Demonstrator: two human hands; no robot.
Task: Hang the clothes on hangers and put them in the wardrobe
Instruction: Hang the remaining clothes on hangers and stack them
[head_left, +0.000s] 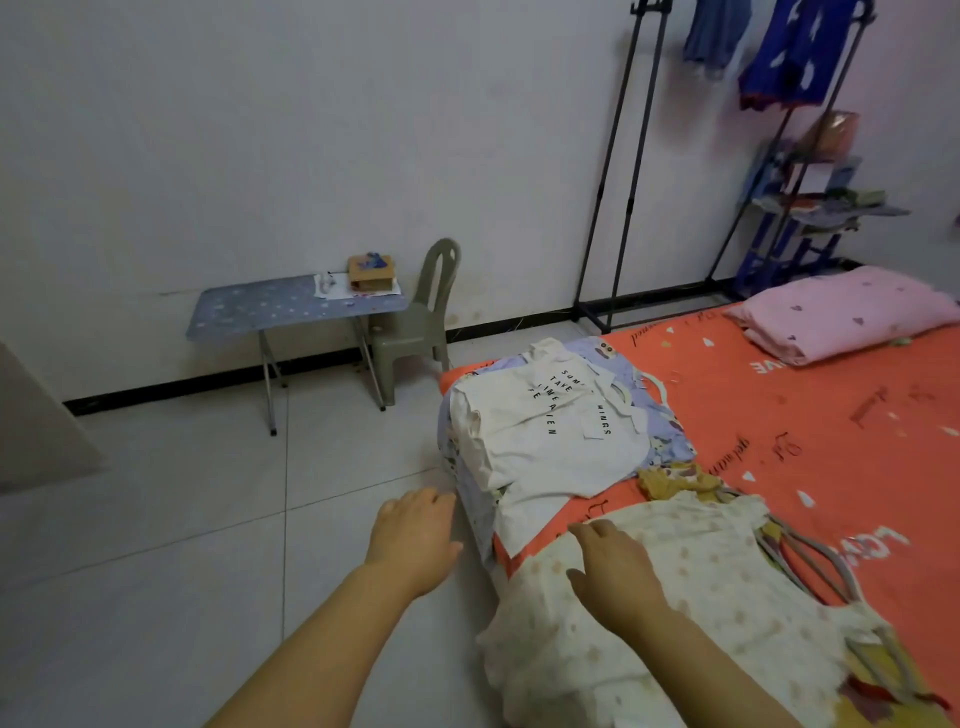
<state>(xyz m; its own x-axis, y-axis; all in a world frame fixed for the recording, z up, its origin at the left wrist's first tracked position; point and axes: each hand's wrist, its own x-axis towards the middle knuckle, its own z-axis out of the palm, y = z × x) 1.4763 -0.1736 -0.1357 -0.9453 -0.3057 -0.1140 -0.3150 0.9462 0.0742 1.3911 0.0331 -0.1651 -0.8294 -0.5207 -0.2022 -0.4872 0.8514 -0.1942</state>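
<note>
place: home bedroom | cues: mattress (810, 415) on tiled floor, pink pillow (852, 314), clothes rack (727, 156)

Head-worn view, down over bed (779, 415)

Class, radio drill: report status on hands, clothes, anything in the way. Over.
Left hand open, empty, beside the bed. Right hand open, on or just above cream dotted garment. Hangers lie beside it. Nothing in the way.

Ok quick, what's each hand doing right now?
Left hand: open, holding nothing.
Right hand: open, resting on the cream dotted garment.
</note>
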